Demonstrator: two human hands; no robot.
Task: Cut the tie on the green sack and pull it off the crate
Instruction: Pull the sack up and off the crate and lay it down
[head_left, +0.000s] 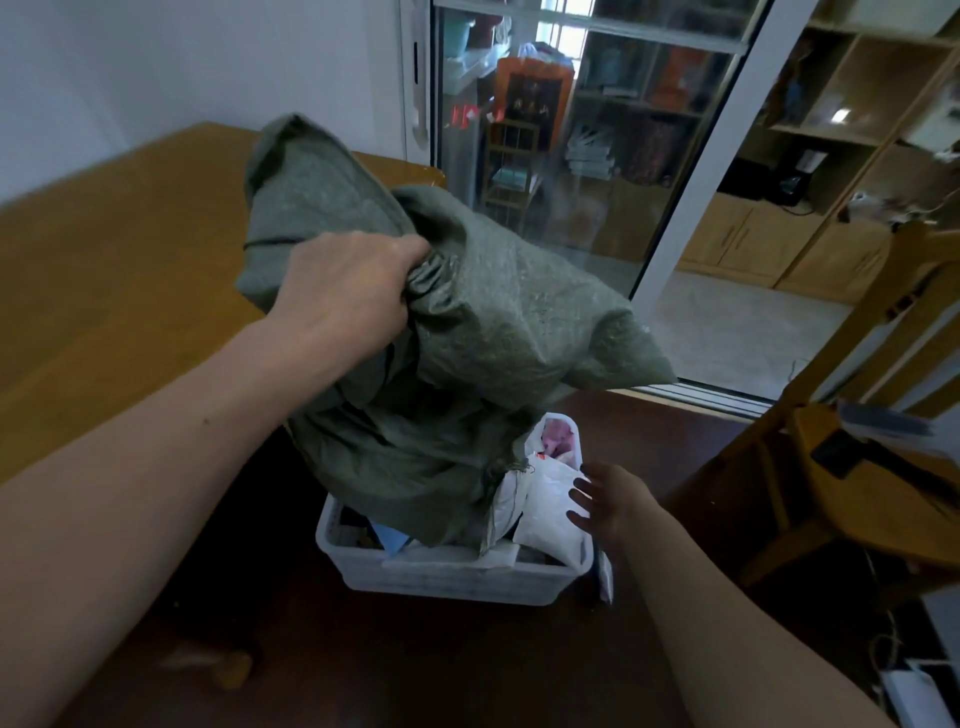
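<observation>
Pulling the green sack (467, 322) up off the white plastic crate (447, 577) is the step in hand; left hand (348, 301) is fisted tight on a bunch of sack fabric near frame centre, sack mostly lifted and hanging above the crate, its lower hem still draped inside the crate's near-left part; right hand (608, 501) sits lower right of centre, fingers spread and apart, touching a white plastic bag (550, 509) that stands in the crate, gripping nothing I can see; no tie or cutter visible, so I judge the cut done.

To do it well: lift straight up, not sideways, or the hem will likely drag the loose bags out; keep the right hand pressing the bag down as an anchor; watch the frayed hem edge near the bag top, could snag; fabric looks woven, light and floppy, so one fist should do.

Crate sits on a dark brown floor (467, 675); wooden desk (119, 249) at left, bare top; wooden chair (852, 467) at right; sliding glass door (587, 156) at top centre, wooden shelving (852, 156) at upper right; white wall upper left; edges of the frame blurred.
</observation>
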